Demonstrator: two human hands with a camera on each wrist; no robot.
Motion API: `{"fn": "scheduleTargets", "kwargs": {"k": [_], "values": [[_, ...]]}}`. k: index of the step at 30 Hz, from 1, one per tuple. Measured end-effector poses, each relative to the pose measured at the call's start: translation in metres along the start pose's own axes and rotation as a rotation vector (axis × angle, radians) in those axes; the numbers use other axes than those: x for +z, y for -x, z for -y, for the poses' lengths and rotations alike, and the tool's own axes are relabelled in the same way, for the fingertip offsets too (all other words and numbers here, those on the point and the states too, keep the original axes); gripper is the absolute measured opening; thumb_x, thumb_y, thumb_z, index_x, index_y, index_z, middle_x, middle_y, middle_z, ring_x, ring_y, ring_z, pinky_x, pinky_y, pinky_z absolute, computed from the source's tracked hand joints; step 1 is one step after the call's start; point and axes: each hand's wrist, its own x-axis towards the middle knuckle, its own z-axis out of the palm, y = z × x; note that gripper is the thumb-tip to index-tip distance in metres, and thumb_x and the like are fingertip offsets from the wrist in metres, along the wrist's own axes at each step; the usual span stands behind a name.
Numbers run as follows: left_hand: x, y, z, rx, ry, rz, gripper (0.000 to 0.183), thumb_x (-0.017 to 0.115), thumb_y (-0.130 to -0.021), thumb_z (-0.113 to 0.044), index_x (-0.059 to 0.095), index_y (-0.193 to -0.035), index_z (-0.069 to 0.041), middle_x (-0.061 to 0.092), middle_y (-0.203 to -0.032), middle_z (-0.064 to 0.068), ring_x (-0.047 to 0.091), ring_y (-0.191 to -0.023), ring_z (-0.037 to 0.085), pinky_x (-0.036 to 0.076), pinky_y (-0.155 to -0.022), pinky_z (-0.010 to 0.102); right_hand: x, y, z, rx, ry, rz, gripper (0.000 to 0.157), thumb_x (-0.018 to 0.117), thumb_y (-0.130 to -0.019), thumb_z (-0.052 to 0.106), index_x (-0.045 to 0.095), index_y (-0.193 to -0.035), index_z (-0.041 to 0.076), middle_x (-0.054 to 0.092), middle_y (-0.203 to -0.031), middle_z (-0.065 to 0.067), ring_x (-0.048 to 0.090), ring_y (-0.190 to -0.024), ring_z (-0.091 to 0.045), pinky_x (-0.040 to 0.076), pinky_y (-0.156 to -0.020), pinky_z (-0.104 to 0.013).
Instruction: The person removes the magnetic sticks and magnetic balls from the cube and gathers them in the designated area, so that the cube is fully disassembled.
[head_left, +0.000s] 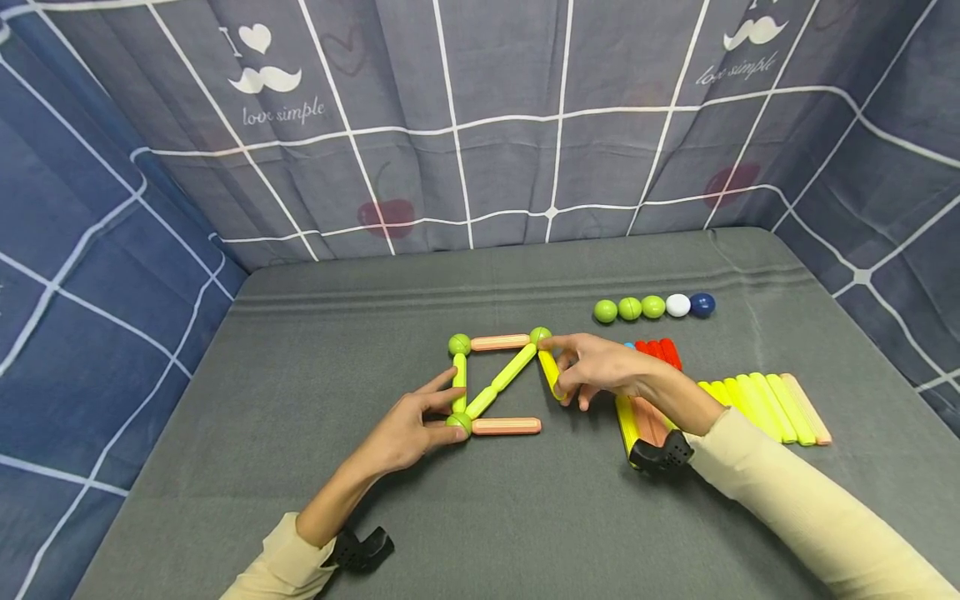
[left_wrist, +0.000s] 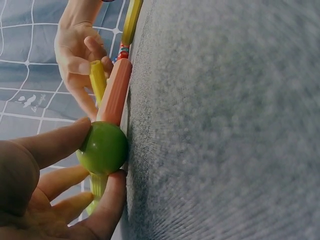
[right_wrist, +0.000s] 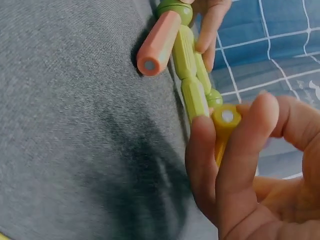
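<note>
Thumb and finger of my left hand (head_left: 405, 432) pinch a green ball (left_wrist: 103, 148) at the near left corner of a magnetic stick-and-ball frame. A salmon stick (head_left: 507, 427) runs right from this ball, its other end free. My right hand (head_left: 606, 364) holds a yellow stick (head_left: 551, 375) between thumb and fingers, its far end at another green ball (head_left: 539, 336); the index fingertip touches that ball. Two lime sticks (head_left: 512, 372) form a diagonal between these balls. A third green ball (head_left: 460, 344) marks the far left corner, joined by a salmon stick (head_left: 500, 342) and a lime stick (head_left: 460, 371).
Green, white and blue balls (head_left: 678, 305) line up at the back right. Several yellow and lime sticks (head_left: 757, 408) lie side by side at right, with red sticks (head_left: 663, 350) behind my right forearm. A checked curtain (head_left: 495, 167) encloses the grey table (head_left: 315, 358).
</note>
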Motion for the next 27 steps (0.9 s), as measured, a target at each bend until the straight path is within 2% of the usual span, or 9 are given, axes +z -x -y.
{"fn": "scheduleTargets", "kwargs": {"k": [3,7,13,22,27], "values": [[0.0,0.0,0.0,-0.014,0.001,-0.006,0.061,0.076,-0.087,-0.007,0.051,-0.141,0.003,0.023,-0.161,0.01,0.057,-0.12,0.029,0.051,-0.087,0.027,-0.001,0.001,-0.001,0.0,-0.013,0.017,0.086,0.06,-0.077,-0.004,0.022,-0.154,-0.001,0.058,-0.089,-0.018,0.064,-0.073,-0.024,0.053,-0.052,-0.029],[0.001,-0.001,0.0,-0.014,0.0,-0.007,0.061,0.076,-0.087,-0.007,0.05,-0.141,0.003,0.023,-0.161,0.01,0.056,-0.12,0.029,0.051,-0.088,0.027,-0.001,0.003,-0.002,-0.025,0.029,-0.025,0.084,0.061,-0.077,-0.005,0.026,-0.153,0.001,0.057,-0.093,-0.019,0.063,-0.071,-0.026,0.054,-0.052,-0.032],[0.0,0.0,0.0,-0.009,0.003,-0.004,0.06,0.076,-0.087,-0.007,0.05,-0.141,0.003,0.025,-0.16,0.011,0.056,-0.121,0.031,0.052,-0.087,0.027,0.001,0.005,-0.005,-0.007,0.067,-0.059,0.084,0.067,-0.078,-0.004,0.029,-0.152,0.006,0.053,-0.101,-0.022,0.063,-0.066,-0.027,0.055,-0.052,-0.035],[-0.001,0.001,-0.001,-0.009,0.03,-0.005,0.059,0.075,-0.088,-0.007,0.05,-0.14,0.004,0.026,-0.159,0.012,0.055,-0.121,0.033,0.052,-0.086,0.027,-0.002,0.003,-0.007,-0.012,-0.068,0.007,0.087,0.063,-0.075,-0.003,0.023,-0.153,0.0,0.056,-0.091,-0.017,0.065,-0.072,-0.024,0.053,-0.052,-0.029],[-0.001,0.001,-0.001,-0.012,0.02,-0.006,0.06,0.075,-0.088,-0.008,0.05,-0.141,0.003,0.026,-0.16,0.012,0.056,-0.12,0.032,0.052,-0.086,0.027,0.001,0.004,-0.011,0.01,-0.073,0.021,0.088,0.064,-0.076,-0.003,0.022,-0.153,0.001,0.056,-0.091,-0.017,0.065,-0.069,-0.023,0.054,-0.052,-0.03]]}}
